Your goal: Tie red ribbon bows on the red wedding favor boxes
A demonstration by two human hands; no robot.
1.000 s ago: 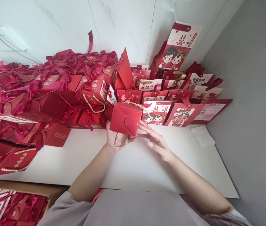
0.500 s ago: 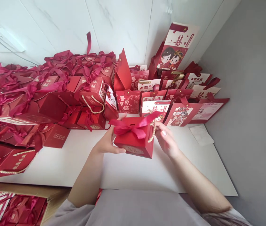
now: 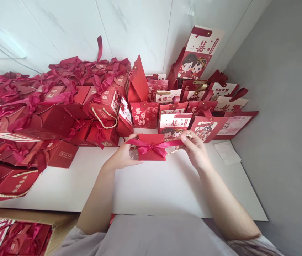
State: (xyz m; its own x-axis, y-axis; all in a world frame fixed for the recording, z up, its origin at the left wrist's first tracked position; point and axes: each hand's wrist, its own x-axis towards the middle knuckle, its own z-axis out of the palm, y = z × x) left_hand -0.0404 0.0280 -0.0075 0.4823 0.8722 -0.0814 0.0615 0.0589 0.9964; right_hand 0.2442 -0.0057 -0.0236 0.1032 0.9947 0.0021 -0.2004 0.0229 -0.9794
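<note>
boxes (image 3: pixel 52 122) left, bags (image 3: pixel 175 124) right — held box (image 3: pixel 151 146) before bags

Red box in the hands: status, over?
Left hand gripping red box, bow tied. Right hand on rope handle. Gift bags standing just beyond.

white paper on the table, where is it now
In the head view, the white paper lies on the table's right side, near the grey wall, in front of the rightmost bag and right of the right hand.

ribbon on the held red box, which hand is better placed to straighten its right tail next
Probably the right hand: its fingertips are at the cord handle, close by the ribbon's right tail, while the left hand supports the red box from its left.
</note>
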